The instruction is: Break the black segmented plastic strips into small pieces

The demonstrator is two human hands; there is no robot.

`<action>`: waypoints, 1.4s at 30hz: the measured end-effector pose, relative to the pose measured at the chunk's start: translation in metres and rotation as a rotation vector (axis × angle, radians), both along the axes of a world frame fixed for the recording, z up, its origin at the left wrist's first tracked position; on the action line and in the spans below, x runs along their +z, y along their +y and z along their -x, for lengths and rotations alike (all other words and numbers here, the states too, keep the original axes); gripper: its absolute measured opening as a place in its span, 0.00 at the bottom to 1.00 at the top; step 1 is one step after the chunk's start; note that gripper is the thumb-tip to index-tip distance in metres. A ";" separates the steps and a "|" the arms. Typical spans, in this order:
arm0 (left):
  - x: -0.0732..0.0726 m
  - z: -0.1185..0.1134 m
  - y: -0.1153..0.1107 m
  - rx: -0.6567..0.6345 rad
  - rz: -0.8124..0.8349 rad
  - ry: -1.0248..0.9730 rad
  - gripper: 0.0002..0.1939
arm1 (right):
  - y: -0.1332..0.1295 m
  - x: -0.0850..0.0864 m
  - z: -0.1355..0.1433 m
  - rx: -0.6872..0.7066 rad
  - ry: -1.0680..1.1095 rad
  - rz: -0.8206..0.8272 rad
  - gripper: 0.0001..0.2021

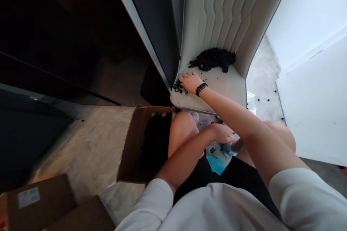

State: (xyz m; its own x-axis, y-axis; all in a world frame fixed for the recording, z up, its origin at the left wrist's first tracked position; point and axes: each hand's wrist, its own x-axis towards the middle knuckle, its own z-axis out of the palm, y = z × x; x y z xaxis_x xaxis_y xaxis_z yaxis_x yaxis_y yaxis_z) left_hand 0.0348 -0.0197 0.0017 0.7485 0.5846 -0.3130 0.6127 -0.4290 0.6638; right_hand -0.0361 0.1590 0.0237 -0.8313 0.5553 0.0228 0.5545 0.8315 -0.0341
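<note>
My right hand (190, 82), with a black wristband (201, 88), reaches across to the front left of a light padded chair seat (227, 92). Its fingers are slightly apart, palm down, against a small cluster of black pieces (178, 86). Whether anything is under the palm is hidden. Behind it, a larger heap of tangled black pieces (214, 59) lies against the backrest. My left hand (222, 133) is low between my knees, under my right forearm. Its visible fingers are stretched out, and I see nothing held in them.
An open cardboard box (127, 151) with dark contents stands by my left knee. More cardboard boxes (51, 198) lie at lower left. A dark glossy cabinet (81, 43) borders the chair's left. Small black bits (268, 100) dot the floor near a white panel (317, 115).
</note>
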 end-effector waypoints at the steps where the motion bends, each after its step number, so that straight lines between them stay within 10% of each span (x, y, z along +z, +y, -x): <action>1: 0.002 0.000 0.000 0.000 0.030 0.021 0.25 | 0.007 -0.002 -0.004 -0.017 0.032 0.003 0.19; 7: 0.013 0.002 0.006 -0.027 0.135 0.128 0.30 | 0.073 -0.023 -0.054 -0.433 0.114 0.066 0.23; 14: 0.016 0.004 0.015 -0.022 0.140 0.131 0.30 | 0.124 -0.047 -0.081 -0.579 0.091 0.147 0.19; 26: 0.014 -0.001 0.024 0.087 0.077 0.133 0.32 | 0.158 0.058 -0.089 -0.381 0.279 0.149 0.18; 33: 0.008 -0.008 0.017 0.014 0.145 0.173 0.31 | 0.118 -0.008 -0.076 -0.169 -0.154 0.076 0.34; 37: 0.013 -0.004 0.018 0.011 0.144 0.183 0.31 | 0.112 -0.046 -0.070 -0.065 -0.165 -0.021 0.27; 42: 0.012 0.001 0.024 0.047 0.132 0.154 0.32 | 0.138 -0.046 -0.051 -0.147 0.134 0.093 0.22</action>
